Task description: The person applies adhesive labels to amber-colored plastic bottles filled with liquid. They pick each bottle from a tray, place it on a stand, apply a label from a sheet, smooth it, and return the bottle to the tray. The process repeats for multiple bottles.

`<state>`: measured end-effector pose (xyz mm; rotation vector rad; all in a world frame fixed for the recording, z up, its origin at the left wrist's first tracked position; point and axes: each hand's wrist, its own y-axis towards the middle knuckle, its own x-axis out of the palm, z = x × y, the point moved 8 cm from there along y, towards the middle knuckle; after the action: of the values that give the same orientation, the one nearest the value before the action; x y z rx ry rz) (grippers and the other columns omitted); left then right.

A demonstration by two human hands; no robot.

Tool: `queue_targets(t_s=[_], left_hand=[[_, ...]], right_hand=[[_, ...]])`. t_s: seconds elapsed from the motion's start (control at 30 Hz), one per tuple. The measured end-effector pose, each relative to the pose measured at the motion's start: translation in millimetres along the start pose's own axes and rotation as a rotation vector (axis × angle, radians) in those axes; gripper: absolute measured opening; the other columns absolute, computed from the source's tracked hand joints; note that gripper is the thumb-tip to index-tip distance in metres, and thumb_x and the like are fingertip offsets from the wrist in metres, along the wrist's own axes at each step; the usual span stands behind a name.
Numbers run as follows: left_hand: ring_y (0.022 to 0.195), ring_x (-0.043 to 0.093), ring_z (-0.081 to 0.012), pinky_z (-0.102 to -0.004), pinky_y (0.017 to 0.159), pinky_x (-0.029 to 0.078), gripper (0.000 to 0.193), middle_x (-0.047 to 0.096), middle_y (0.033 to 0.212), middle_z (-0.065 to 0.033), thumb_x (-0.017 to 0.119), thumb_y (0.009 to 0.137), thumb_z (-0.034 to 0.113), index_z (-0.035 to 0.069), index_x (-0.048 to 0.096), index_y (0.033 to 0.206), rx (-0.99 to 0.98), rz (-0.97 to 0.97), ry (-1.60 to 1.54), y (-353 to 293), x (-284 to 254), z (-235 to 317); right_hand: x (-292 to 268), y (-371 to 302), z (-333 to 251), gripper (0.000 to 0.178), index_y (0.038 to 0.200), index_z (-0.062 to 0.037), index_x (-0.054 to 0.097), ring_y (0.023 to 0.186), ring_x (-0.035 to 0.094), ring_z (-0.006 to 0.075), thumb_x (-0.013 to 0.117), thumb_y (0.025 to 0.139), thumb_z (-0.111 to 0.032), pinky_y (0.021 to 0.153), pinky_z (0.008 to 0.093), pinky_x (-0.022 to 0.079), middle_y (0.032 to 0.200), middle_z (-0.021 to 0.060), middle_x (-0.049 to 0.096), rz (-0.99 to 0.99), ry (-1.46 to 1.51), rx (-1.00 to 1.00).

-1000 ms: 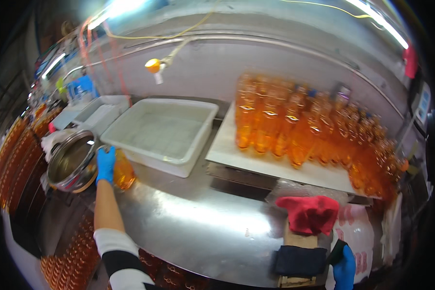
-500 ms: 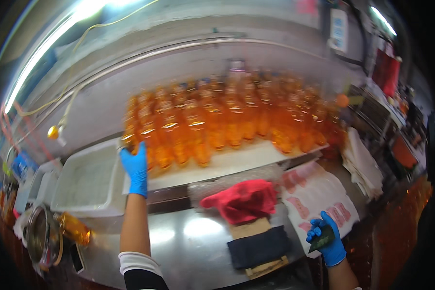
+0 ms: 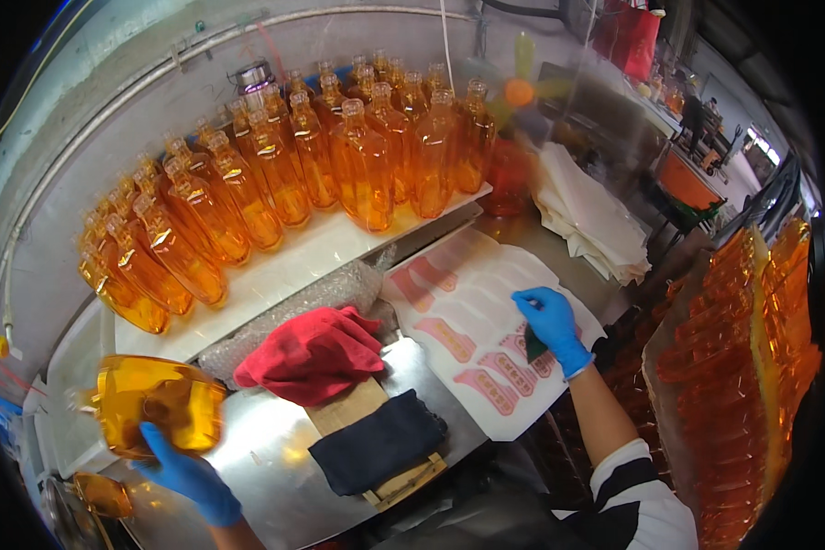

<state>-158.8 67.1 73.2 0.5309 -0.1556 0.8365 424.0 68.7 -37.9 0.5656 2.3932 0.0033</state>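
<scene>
My left hand, in a blue glove, grips an amber glass bottle tilted over the steel table at the left. Its thumb lies along the glass, and the other fingers are mostly hidden. On the right, my blue-gloved right hand is over a white sheet of pink-red decals. A dark green flat scraper sticks out from under its palm, and the fingertips are bunched at the sheet. Whether they pinch a decal cannot be made out.
Several amber bottles stand upright on a white board along the wall. A red cloth and a folded dark cloth lie mid-table beside bubble wrap. White papers sit at the back right. Stacked amber bottles fill the right side.
My left hand has lifted a bottle off the board's left end and brought it nearer. The right hand has moved up over the decal sheet. The view has swung to the right.
</scene>
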Motion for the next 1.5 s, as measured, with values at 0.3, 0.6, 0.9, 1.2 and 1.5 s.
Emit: queue_targets(t_s=[0.3, 0.6, 0.9, 1.2, 1.5], left_hand=[[0.105, 0.052, -0.0245, -0.0351, 0.088, 0.046, 0.046, 0.048, 0.118, -0.0150, 0.053, 0.088, 0.015, 0.001, 0.034, 0.127, -0.801, -0.591, 0.107, -156, 47, -81], [0.109, 0.048, -0.0230, -0.0341, 0.092, 0.041, 0.050, 0.046, 0.121, -0.0147, 0.052, 0.089, 0.018, 0.001, 0.029, 0.130, -0.831, -0.565, 0.169, -168, 49, -78], [0.102, 0.054, -0.0246, -0.0350, 0.087, 0.046, 0.045, 0.048, 0.119, -0.0173, 0.048, 0.091, 0.017, 0.002, 0.030, 0.129, -0.860, -0.604, 0.152, -167, 46, -81], [0.104, 0.055, -0.0264, -0.0376, 0.090, 0.046, 0.047, 0.047, 0.120, -0.0178, 0.042, 0.093, 0.013, 0.004, 0.023, 0.136, -0.720, -0.623, 0.020, -168, 51, -76], [0.110, 0.049, -0.0248, -0.0355, 0.092, 0.043, 0.057, 0.042, 0.125, -0.0172, 0.051, 0.088, 0.011, 0.001, 0.021, 0.136, -0.700, -0.629, -0.025, -159, 48, -81]], right_hand=[[105, 62, -49, 0.039, 0.121, -0.0151, 0.051, 0.088, 0.060, 0.0315, 0.043, 0.083, -0.011, 0.074, 0.0406, 0.049, 0.102, 0.0109, 0.062, -0.334, -0.514, -0.661], [37, 62, -3, 0.019, 0.086, -0.0016, 0.061, 0.072, 0.062, 0.0338, 0.053, 0.078, -0.017, 0.064, 0.0430, 0.049, 0.073, 0.0161, 0.062, -0.094, -0.778, -0.155], [24, 160, 61, 0.066, 0.081, 0.0016, 0.063, 0.072, 0.061, 0.0349, 0.079, 0.046, -0.052, 0.064, 0.0415, 0.048, 0.079, 0.0211, 0.062, -0.190, -0.766, 0.036], [6, 92, -45, 0.015, 0.081, -0.0039, 0.064, 0.068, 0.061, 0.0278, 0.060, 0.078, -0.018, 0.062, 0.0353, 0.047, 0.079, 0.0170, 0.063, 0.245, -0.667, -0.434], [140, -77, -221, 0.017, 0.088, -0.0004, 0.066, 0.068, 0.060, 0.0114, 0.064, 0.079, -0.015, 0.064, 0.0260, 0.047, 0.075, 0.0090, 0.065, -1.031, 0.339, -0.147]])
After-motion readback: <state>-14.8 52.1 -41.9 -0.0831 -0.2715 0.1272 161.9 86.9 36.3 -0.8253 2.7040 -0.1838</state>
